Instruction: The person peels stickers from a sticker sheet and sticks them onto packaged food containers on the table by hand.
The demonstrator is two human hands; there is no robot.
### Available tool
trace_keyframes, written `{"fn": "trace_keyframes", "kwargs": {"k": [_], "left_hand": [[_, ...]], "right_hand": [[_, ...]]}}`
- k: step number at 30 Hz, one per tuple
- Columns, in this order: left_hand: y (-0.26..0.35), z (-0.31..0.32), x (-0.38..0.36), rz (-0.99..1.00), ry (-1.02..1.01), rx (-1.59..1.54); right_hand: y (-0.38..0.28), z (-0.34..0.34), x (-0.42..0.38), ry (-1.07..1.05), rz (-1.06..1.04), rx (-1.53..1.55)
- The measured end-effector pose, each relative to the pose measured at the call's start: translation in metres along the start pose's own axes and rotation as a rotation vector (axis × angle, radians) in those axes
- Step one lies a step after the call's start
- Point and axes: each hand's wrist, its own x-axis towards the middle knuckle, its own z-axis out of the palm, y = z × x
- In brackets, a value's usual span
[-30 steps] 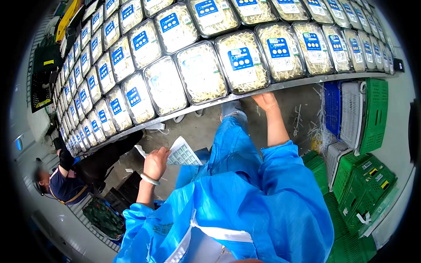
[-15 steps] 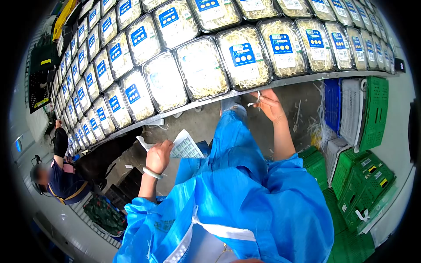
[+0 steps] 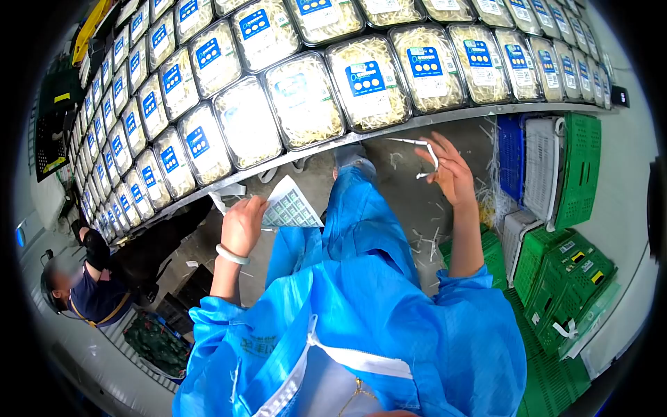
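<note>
Pinched in my left hand is a white sheet of small green printed labels; the hand wears a pale bangle. My right hand is just off the table's front edge, its fingers loosely curved and partly spread. A thin white strip curls around its fingertips and thumb, one end trailing left. Ahead of both hands, rows of clear-lidded trays of bean sprouts cover the table. Most show blue-and-white labels; glare whitens the lid of a front tray.
Green crates are stacked at my right, beside blue and white crates. White strips litter the floor. Another person is at the table's left end. The table's metal edge runs across in front of me.
My right hand has moved right, away from the table edge, and its fingers have spread more. The strip now stretches out longer. The view has shifted slightly; the left hand still holds the label sheet.
</note>
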Motion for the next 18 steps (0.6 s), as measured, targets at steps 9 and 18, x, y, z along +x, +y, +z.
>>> {"fn": "trace_keyframes", "kwargs": {"k": [9,18], "left_hand": [[0.003,0.01,0.0,-0.002,0.029,-0.019],[0.008,0.017,-0.001,-0.007,-0.01,-0.006]], "right_hand": [[0.12,-0.015,0.015,0.122,0.085,-0.503],[0.188,0.014,0.024,0.103,0.252,-0.388]]}}
